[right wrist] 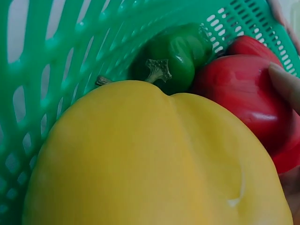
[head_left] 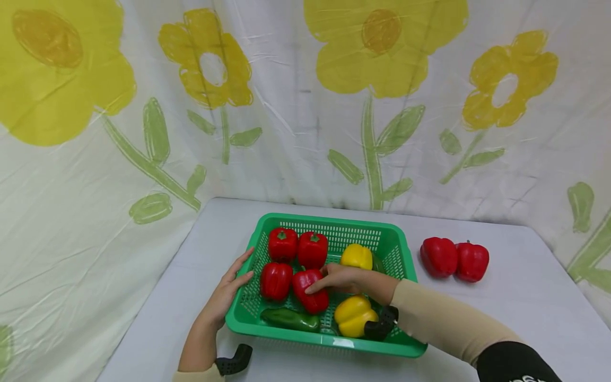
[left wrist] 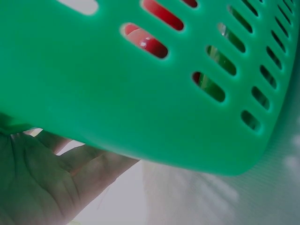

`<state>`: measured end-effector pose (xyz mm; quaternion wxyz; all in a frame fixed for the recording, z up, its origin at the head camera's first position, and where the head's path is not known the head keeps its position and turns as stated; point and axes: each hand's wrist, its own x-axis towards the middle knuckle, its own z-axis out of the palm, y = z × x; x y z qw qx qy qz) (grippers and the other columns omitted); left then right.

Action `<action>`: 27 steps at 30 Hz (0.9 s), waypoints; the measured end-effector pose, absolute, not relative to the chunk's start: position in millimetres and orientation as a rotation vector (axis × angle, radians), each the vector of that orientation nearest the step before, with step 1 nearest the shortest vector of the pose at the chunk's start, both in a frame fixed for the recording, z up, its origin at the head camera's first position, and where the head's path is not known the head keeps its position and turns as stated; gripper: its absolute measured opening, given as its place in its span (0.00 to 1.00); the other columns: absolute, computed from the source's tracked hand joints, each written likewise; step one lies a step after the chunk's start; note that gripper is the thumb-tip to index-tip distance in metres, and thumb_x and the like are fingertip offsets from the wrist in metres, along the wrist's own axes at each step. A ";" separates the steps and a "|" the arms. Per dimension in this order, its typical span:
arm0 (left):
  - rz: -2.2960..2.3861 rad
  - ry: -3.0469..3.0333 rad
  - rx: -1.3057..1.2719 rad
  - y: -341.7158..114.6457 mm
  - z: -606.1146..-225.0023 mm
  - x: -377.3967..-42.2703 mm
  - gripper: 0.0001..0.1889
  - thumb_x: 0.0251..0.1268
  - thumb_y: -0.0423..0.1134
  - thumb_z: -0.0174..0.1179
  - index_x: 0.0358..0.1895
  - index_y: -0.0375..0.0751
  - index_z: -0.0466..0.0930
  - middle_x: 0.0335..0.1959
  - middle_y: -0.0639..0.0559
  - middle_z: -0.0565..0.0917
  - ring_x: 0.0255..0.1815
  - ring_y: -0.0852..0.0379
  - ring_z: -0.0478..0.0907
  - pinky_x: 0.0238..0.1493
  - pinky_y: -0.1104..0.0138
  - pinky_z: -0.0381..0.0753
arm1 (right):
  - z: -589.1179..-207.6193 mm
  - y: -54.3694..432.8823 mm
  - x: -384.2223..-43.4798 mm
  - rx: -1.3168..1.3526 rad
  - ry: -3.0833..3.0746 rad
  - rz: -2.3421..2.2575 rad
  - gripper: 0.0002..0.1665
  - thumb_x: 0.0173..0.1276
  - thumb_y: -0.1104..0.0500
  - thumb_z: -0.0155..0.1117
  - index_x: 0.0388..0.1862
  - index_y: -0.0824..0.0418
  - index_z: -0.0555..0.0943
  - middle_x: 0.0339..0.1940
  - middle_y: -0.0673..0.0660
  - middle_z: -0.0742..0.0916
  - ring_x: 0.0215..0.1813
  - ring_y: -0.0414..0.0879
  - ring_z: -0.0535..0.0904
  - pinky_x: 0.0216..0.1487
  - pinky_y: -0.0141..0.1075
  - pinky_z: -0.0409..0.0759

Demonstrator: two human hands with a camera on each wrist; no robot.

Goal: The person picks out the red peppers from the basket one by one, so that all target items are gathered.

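Observation:
A green perforated basket (head_left: 329,342) stands on the table with several bell peppers inside. My right hand (head_left: 341,278) reaches in from the right and grips a red bell pepper (head_left: 310,297), its thumb (right wrist: 283,84) across the top. Three other red bell peppers (head_left: 283,244) lie around that one. A green pepper (head_left: 291,320) rests along the near wall, and a yellow bell pepper (right wrist: 154,164) fills much of the right wrist view. At the basket's left rim, my left hand (head_left: 224,297) touches the edge with extended fingers; the basket wall partly hides them in the left wrist view.
Two red bell peppers (head_left: 439,257) lie side by side on the white table (head_left: 506,318), right of the basket. Another yellow bell pepper (head_left: 356,256) sits by the basket's far side, beside something dark green. A flower-painted cloth (head_left: 296,132) hangs behind the table.

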<state>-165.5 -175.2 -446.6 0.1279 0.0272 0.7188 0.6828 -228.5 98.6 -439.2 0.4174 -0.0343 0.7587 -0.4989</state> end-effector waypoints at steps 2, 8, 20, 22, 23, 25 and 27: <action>1.987 2.097 0.071 -175.8 -446.2 -165.3 0.26 0.73 0.43 0.42 0.72 0.61 0.51 0.76 0.51 0.45 0.73 0.43 0.50 0.57 0.52 0.73 | -439.1 98.1 -228.6 -0.097 1.883 -1.261 0.30 0.55 0.56 0.70 0.53 0.69 0.70 0.52 0.58 0.79 0.52 0.45 0.76 0.61 0.44 0.73; 1.978 2.104 0.065 -174.9 -446.7 -165.3 0.26 0.73 0.43 0.42 0.72 0.62 0.51 0.76 0.51 0.45 0.73 0.44 0.50 0.60 0.54 0.71 | -436.7 101.6 -227.1 -0.076 1.831 -1.298 0.36 0.56 0.56 0.69 0.59 0.69 0.66 0.55 0.59 0.77 0.53 0.48 0.76 0.59 0.45 0.74; 2.000 2.094 0.072 -173.5 -447.4 -165.3 0.26 0.73 0.41 0.41 0.72 0.61 0.52 0.75 0.49 0.47 0.73 0.41 0.52 0.59 0.50 0.71 | -426.6 111.7 -222.8 -0.104 1.821 -1.298 0.38 0.58 0.53 0.67 0.61 0.70 0.64 0.56 0.61 0.77 0.50 0.49 0.77 0.53 0.45 0.78; 1.994 2.096 0.073 -173.5 -447.2 -165.1 0.26 0.73 0.41 0.41 0.72 0.61 0.52 0.76 0.50 0.46 0.73 0.41 0.52 0.60 0.50 0.71 | -424.8 112.8 -221.8 -0.103 1.829 -1.296 0.38 0.58 0.53 0.67 0.61 0.70 0.64 0.55 0.61 0.77 0.50 0.49 0.77 0.53 0.45 0.78; 1.991 2.100 0.072 -173.5 -447.1 -165.0 0.26 0.73 0.41 0.41 0.72 0.62 0.52 0.76 0.50 0.46 0.73 0.41 0.51 0.60 0.50 0.70 | -423.8 113.1 -221.3 -0.094 1.832 -1.298 0.38 0.58 0.53 0.67 0.61 0.70 0.64 0.55 0.61 0.77 0.50 0.50 0.77 0.53 0.45 0.78; 1.984 2.105 0.072 -173.6 -446.7 -164.8 0.26 0.73 0.41 0.41 0.72 0.62 0.51 0.76 0.50 0.46 0.73 0.42 0.50 0.61 0.50 0.70 | -421.5 113.4 -220.8 -0.079 1.837 -1.305 0.38 0.58 0.52 0.67 0.61 0.70 0.65 0.55 0.61 0.77 0.50 0.50 0.77 0.53 0.46 0.78; 1.981 2.113 0.069 -173.8 -446.2 -164.6 0.26 0.73 0.41 0.42 0.72 0.62 0.51 0.76 0.50 0.46 0.74 0.42 0.50 0.61 0.50 0.69 | -418.9 113.5 -220.5 -0.075 1.837 -1.315 0.38 0.58 0.52 0.67 0.61 0.69 0.65 0.55 0.60 0.77 0.50 0.50 0.77 0.53 0.46 0.78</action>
